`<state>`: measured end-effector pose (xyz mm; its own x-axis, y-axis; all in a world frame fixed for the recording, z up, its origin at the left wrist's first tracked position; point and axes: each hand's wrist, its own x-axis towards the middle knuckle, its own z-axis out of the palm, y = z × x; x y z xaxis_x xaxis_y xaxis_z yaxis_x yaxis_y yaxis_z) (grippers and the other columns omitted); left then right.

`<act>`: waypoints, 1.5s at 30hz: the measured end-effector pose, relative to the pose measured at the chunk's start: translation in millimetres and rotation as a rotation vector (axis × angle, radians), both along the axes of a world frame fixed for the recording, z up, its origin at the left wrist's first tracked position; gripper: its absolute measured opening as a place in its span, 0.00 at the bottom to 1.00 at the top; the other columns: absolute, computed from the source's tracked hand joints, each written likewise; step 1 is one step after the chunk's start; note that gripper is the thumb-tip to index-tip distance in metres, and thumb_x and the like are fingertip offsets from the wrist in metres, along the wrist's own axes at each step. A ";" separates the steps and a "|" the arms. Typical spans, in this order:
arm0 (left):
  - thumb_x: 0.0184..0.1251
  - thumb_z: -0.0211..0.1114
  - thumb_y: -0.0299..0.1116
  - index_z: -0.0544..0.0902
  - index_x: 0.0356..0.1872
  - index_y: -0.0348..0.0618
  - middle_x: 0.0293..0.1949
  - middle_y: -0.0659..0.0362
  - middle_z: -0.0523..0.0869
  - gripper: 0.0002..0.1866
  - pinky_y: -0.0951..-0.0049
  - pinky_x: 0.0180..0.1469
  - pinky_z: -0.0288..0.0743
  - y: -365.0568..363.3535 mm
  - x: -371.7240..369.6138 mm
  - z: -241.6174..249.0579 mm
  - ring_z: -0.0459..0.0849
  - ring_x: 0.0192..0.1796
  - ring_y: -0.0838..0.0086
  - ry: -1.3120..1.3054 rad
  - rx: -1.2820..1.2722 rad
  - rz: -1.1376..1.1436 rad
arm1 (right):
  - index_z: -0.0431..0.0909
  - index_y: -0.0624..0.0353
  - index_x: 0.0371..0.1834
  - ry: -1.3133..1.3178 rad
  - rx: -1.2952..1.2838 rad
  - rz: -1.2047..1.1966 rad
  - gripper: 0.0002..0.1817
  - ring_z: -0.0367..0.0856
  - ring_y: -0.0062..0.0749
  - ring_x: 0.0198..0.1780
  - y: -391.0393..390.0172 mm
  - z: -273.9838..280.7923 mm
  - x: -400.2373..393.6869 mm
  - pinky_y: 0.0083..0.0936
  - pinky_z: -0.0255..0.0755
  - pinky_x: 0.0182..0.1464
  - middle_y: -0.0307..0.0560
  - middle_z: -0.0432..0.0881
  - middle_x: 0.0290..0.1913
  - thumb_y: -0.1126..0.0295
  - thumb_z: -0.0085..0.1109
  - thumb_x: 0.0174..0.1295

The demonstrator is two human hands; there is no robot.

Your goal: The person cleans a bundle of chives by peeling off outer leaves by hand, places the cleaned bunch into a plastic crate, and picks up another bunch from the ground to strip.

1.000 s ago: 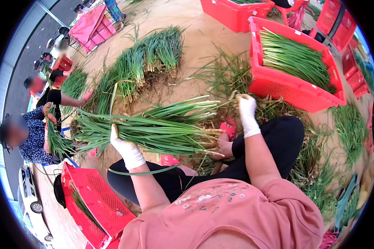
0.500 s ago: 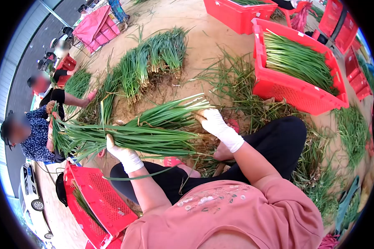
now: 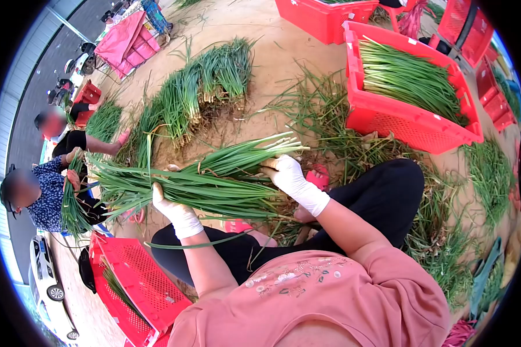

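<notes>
A loose bundle of long green chives (image 3: 214, 188) lies across the air in front of my lap, leaf tips to the left and pale stem ends to the right. My left hand (image 3: 171, 205), in a whitish glove, wraps round the leafy half from below with its thumb on top. At the stem side, my right hand (image 3: 286, 174), gloved the same way, grips some of the stalks near their pale ends. Part of its fingers is hidden behind the stems. Below the bundle are my crossed legs in black trousers.
Bunched chives (image 3: 205, 84) lie on the ground ahead. A red crate (image 3: 408, 124) of neatly laid chives stands at the right, another red crate (image 3: 139, 263) at lower left. Loose leaves (image 3: 353, 127) litter the ground. A person in a patterned shirt (image 3: 49, 191) sits at left holding chives.
My right hand has shifted slightly down and left, and the pale stem ends now stick out farther past it. The person at left has lowered their bunch, away from my leaf tips.
</notes>
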<state>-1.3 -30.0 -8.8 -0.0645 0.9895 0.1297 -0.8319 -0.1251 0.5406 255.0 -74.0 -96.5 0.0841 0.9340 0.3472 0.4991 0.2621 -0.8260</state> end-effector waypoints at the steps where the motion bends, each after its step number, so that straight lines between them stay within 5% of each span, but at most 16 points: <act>1: 0.54 0.63 0.39 0.77 0.41 0.40 0.42 0.51 0.75 0.17 0.56 0.50 0.73 0.0 -0.4 -0.2 0.74 0.48 0.65 0.001 -0.001 0.001 | 0.81 0.53 0.38 0.001 -0.001 0.001 0.12 0.78 0.44 0.36 1.2 -2.3 -0.2 0.31 0.71 0.39 0.50 0.80 0.35 0.68 0.62 0.48; 5: 0.55 0.62 0.41 0.77 0.41 0.41 0.41 0.51 0.75 0.16 0.58 0.48 0.74 -1.0 -0.6 2.8 0.75 0.45 0.64 0.060 0.001 -0.005 | 0.79 0.61 0.35 0.248 0.081 -0.028 0.11 0.77 0.48 0.36 3.4 -7.6 -4.0 0.33 0.72 0.37 0.54 0.79 0.32 0.74 0.62 0.46; 8: 0.56 0.61 0.41 0.77 0.41 0.41 0.41 0.50 0.76 0.17 0.59 0.47 0.75 -0.9 -0.9 1.1 0.76 0.45 0.64 0.089 0.001 0.026 | 0.73 0.60 0.32 -0.258 0.114 -0.270 0.07 0.77 0.51 0.34 8.2 -21.2 -4.7 0.38 0.72 0.35 0.56 0.77 0.30 0.75 0.53 0.48; 13: 0.55 0.62 0.40 0.77 0.42 0.41 0.42 0.50 0.75 0.17 0.57 0.46 0.75 -2.3 -8.4 3.9 0.76 0.45 0.63 0.121 0.009 0.081 | 0.74 0.61 0.33 -0.198 -0.039 -0.476 0.07 0.76 0.53 0.36 18.6 -45.9 47.7 0.39 0.71 0.38 0.58 0.77 0.29 0.70 0.52 0.53; 15: 0.55 0.62 0.37 0.79 0.38 0.43 0.37 0.58 0.80 0.12 0.54 0.51 0.72 -2.7 -15.1 6.6 0.73 0.49 0.64 0.019 0.017 0.033 | 0.75 0.62 0.33 -0.087 -0.193 -0.699 0.06 0.77 0.50 0.30 21.8 -69.2 95.3 0.36 0.71 0.33 0.57 0.78 0.27 0.72 0.52 0.54; 17: 0.55 0.62 0.38 0.78 0.37 0.38 0.38 0.57 0.80 0.14 0.53 0.51 0.72 -6.1 -22.4 12.2 0.73 0.50 0.65 -0.050 0.008 0.050 | 0.74 0.62 0.34 0.846 -0.163 -0.731 0.08 0.78 0.41 0.25 14.4 -97.8 154.5 0.34 0.71 0.29 0.47 0.78 0.24 0.69 0.54 0.56; 19: 0.56 0.62 0.39 0.78 0.40 0.40 0.43 0.52 0.75 0.15 0.55 0.49 0.73 -3.4 -36.6 7.4 0.74 0.48 0.65 -0.055 0.063 0.054 | 0.72 0.62 0.39 1.200 -0.319 -0.813 0.13 0.78 0.31 0.33 0.9 -90.9 179.6 0.30 0.71 0.31 0.44 0.78 0.30 0.66 0.56 0.57; 21: 0.56 0.62 0.39 0.78 0.40 0.40 0.44 0.52 0.75 0.15 0.54 0.49 0.73 -5.0 -37.1 10.4 0.74 0.48 0.64 -0.073 0.059 0.061 | 0.68 0.61 0.49 0.944 -0.522 -0.567 0.23 0.72 0.29 0.50 -8.3 -33.1 141.0 0.27 0.70 0.39 0.50 0.75 0.46 0.60 0.60 0.54; 22: 0.56 0.62 0.39 0.78 0.39 0.40 0.44 0.52 0.75 0.15 0.53 0.50 0.72 -5.4 -36.6 10.7 0.74 0.48 0.64 -0.092 0.052 0.068 | 0.68 0.60 0.52 0.874 -0.607 -0.404 0.27 0.73 0.29 0.48 -4.9 -26.8 122.2 0.26 0.70 0.38 0.47 0.76 0.45 0.57 0.61 0.53; 25: 0.57 0.61 0.39 0.77 0.40 0.40 0.44 0.51 0.75 0.15 0.51 0.50 0.72 0.5 -40.9 2.7 0.75 0.47 0.63 -0.016 0.045 0.069 | 0.70 0.63 0.54 1.172 -0.800 0.436 0.25 0.72 0.32 0.52 6.9 -30.2 69.2 0.28 0.68 0.50 0.46 0.76 0.49 0.61 0.60 0.55; 29: 0.57 0.61 0.40 0.76 0.41 0.40 0.44 0.50 0.75 0.16 0.51 0.50 0.72 0.2 -26.9 2.8 0.76 0.45 0.62 -0.046 -0.016 0.034 | 0.68 0.61 0.57 1.179 -0.752 0.620 0.24 0.72 0.33 0.54 8.6 -10.6 21.9 0.30 0.66 0.57 0.45 0.74 0.54 0.72 0.58 0.55; 34: 0.58 0.60 0.40 0.76 0.43 0.39 0.42 0.50 0.76 0.17 0.56 0.50 0.73 -1.2 -18.1 0.7 0.76 0.46 0.63 0.009 -0.075 0.081 | 0.70 0.61 0.54 1.255 -0.716 0.532 0.21 0.74 0.27 0.49 6.1 -25.2 10.4 0.24 0.71 0.50 0.43 0.77 0.49 0.72 0.57 0.57; 37: 0.58 0.60 0.40 0.76 0.43 0.39 0.42 0.50 0.76 0.17 0.59 0.50 0.73 -4.8 -12.8 5.7 0.76 0.45 0.63 0.054 -0.135 0.155 | 0.74 0.64 0.49 1.082 -0.685 0.363 0.16 0.77 0.23 0.42 4.1 -23.1 13.5 0.20 0.72 0.44 0.41 0.80 0.43 0.72 0.57 0.57; 39: 0.58 0.60 0.40 0.76 0.43 0.40 0.42 0.50 0.76 0.17 0.59 0.51 0.73 -5.9 -8.7 9.7 0.76 0.45 0.63 0.070 -0.123 0.176 | 0.78 0.65 0.41 0.611 -0.588 0.124 0.11 0.77 0.22 0.34 6.6 -34.4 19.7 0.19 0.72 0.38 0.40 0.82 0.33 0.72 0.56 0.57; 43: 0.58 0.59 0.40 0.75 0.43 0.40 0.42 0.49 0.75 0.17 0.58 0.51 0.73 -0.3 -22.9 2.1 0.75 0.46 0.63 0.096 -0.054 0.171 | 0.81 0.67 0.27 0.046 -0.574 -0.386 0.15 0.79 0.41 0.23 7.1 -61.7 86.8 0.31 0.70 0.31 0.56 0.80 0.21 0.62 0.57 0.52; 45: 0.59 0.59 0.41 0.75 0.43 0.40 0.43 0.50 0.74 0.17 0.52 0.51 0.72 2.2 -37.1 -0.8 0.75 0.46 0.63 0.056 -0.026 0.152 | 0.80 0.64 0.33 0.177 -0.551 -0.699 0.17 0.79 0.43 0.34 3.7 -84.7 143.0 0.35 0.70 0.38 0.55 0.81 0.31 0.59 0.59 0.50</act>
<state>-38.4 -27.9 -9.6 -0.2075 0.9719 0.1112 -0.7731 -0.2326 0.5900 398.0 -70.3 -181.2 0.7039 0.6798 -0.2057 0.2495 -0.5079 -0.8245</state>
